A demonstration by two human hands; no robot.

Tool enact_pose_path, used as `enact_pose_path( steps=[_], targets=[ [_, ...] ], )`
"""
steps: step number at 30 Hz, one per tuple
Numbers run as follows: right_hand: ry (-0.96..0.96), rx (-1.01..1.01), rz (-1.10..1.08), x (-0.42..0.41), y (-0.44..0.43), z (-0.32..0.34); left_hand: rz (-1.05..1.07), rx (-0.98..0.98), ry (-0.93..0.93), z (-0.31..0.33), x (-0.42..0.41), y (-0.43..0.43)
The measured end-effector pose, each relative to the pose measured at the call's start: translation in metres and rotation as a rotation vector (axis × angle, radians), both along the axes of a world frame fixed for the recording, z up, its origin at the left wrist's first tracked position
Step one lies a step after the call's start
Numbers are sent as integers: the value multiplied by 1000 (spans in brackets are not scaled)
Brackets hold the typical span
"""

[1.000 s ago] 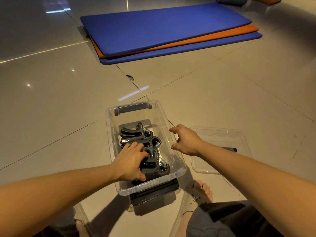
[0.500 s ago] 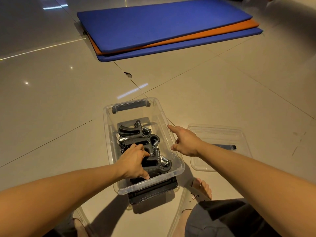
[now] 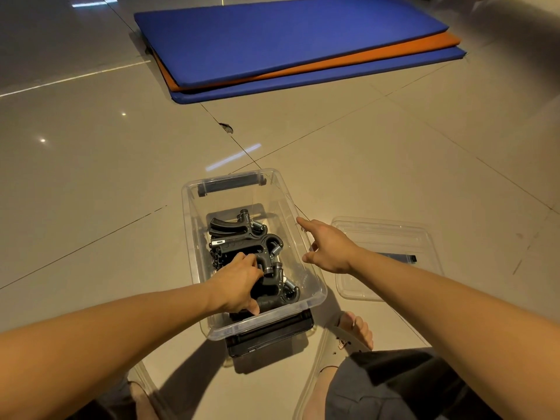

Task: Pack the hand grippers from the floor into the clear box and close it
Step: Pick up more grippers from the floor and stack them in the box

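Note:
The clear box stands open on the tiled floor in front of me. Several black hand grippers with metal springs lie packed inside it. My left hand is down in the box, its fingers curled over the handle of one hand gripper near the front. My right hand hovers at the box's right rim with its fingers stretched out and nothing in it. The clear lid lies flat on the floor to the right of the box.
A stack of blue and orange mats lies on the floor farther away. My sandalled right foot and knee are just right of the box's near end, where a black latch hangs.
My left hand has shifted slightly on the hand grippers inside the box. My right hand has stretched its fingers farther along the right rim. The view has dropped a little.

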State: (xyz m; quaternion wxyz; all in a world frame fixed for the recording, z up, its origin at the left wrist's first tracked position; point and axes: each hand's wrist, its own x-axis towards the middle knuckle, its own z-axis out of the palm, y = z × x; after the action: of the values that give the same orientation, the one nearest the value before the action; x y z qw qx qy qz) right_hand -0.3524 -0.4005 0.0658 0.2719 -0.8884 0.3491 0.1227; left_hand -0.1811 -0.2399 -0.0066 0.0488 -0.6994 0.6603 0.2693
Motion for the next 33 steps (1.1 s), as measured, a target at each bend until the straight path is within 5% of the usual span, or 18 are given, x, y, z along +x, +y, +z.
enact_pose_path(
  steps=[23,33],
  targets=[
    [46,-10,-15,3,0,-2,7,183,31,10,-1,-1],
    [17,-179,-13,27,24,46,254,-75,129,95,29,7]
  ],
)
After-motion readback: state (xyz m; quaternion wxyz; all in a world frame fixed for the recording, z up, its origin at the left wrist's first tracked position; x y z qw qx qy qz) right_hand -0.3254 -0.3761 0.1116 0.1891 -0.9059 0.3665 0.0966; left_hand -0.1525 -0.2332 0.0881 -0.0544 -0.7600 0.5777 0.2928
